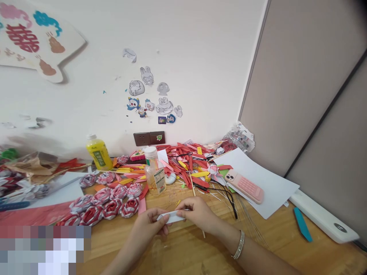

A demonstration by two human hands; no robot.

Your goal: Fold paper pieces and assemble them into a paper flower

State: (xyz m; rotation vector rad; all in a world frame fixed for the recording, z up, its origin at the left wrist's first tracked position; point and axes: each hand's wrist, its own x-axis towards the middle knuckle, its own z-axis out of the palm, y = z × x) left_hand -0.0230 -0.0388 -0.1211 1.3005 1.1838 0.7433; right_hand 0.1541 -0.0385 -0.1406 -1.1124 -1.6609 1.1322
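Strip point(175, 217): was stretched between the left hand point(155, 221) and the right hand point(197, 214), white and narrow, rising slightly toward the right, in front of the clear bottle point(155, 173) on the wooden counter point(177, 258).
Left grip: was closed on the near end of the strip, with thumb laid along the top and other fingers bent beneath.
Right grip: was pinched on the opposite end between thumb and fingers, with knuckles raised.
Forearms: slanted toward each other from the lower edge, with a pale bracelet point(239, 244) around the right wrist.
Paper roses point(111, 209): lay in rows to the left of the hands.
Paper heap point(183, 154): lay against the wall, mixed red, pink and yellow.
Phone point(249, 187): rested on a white sheet point(275, 191), well to the right.
Thin stick point(192, 183): was covered midway by the right hand, with both ends showing.
Strip ends: were hidden under the fingers.
Gap above the counter: could not be told.
Lower left corner: was masked by coarse blocks.
Elbows: were cut off below.
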